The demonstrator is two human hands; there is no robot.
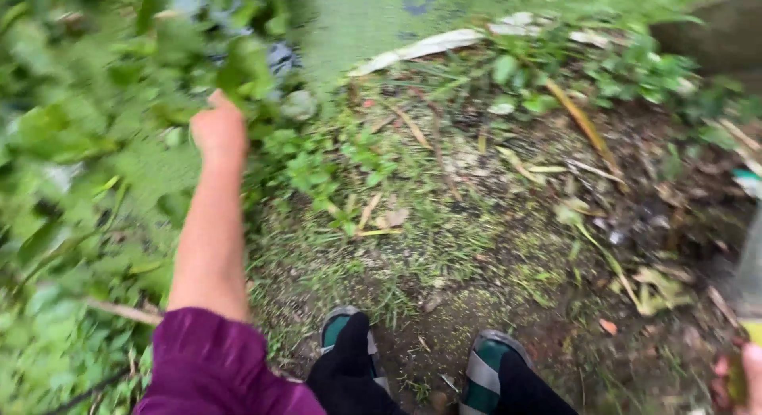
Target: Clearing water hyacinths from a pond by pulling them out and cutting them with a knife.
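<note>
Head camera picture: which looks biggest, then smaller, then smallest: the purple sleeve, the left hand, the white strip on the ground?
1. Purple sleeve, though it is closest to the camera.
2. White strip and left hand: too alike to rank; the strip lies farther away.

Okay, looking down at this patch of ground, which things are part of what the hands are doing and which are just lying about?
In hand:
- left hand, reaching into the leafy plants
- right hand, at the frame edge, closed on a blurred yellowish object

Lying about:
- pale flat scrap
- dry brown stalk
- fallen leaves
- bare soil
- striped slippers on the person's feet
</note>
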